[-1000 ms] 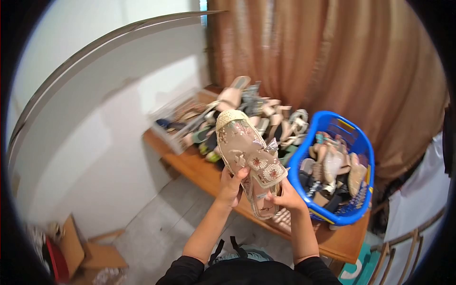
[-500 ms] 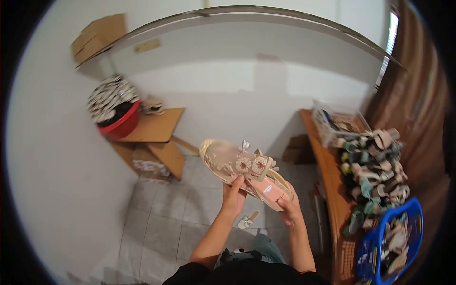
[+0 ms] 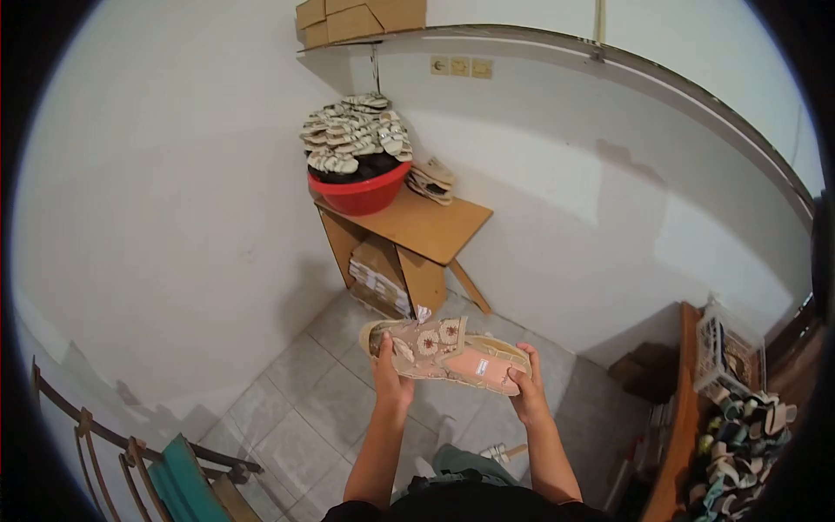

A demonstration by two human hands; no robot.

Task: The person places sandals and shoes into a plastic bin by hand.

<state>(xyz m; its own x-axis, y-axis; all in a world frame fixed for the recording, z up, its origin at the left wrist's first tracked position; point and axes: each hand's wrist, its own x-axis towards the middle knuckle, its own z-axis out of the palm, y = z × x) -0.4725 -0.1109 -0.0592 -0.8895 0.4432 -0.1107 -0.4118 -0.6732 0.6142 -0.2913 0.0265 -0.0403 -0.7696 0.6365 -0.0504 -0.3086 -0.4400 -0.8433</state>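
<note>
Both my hands hold a beige mule (image 3: 426, 342) with a floral upper, its toe to the left and its heel to the right. The pink insole carries a small white label. My left hand (image 3: 389, 370) grips the toe end, thumb over the upper and the other fingers mostly hidden underneath. At the heel, my right hand (image 3: 527, 383) has its thumb on the insole and its fingers around the far edge. A shiny tag (image 3: 424, 314) stands up behind the upper. On the floor below lies a light sandal (image 3: 497, 452), partly covered by my right forearm.
A red basin (image 3: 361, 193) piled with sandals (image 3: 352, 130) stands on a wooden table (image 3: 448, 228), beside more footwear (image 3: 432, 180). To the right, a bench (image 3: 677, 435) bears a white crate (image 3: 726, 352) and many sandals (image 3: 739, 452). A chair (image 3: 174, 474) stands at lower left.
My view has swung left, bringing the chair in and taking the blue basket out. My left hand has shifted towards the mule's toe, and the mule lies more level.
</note>
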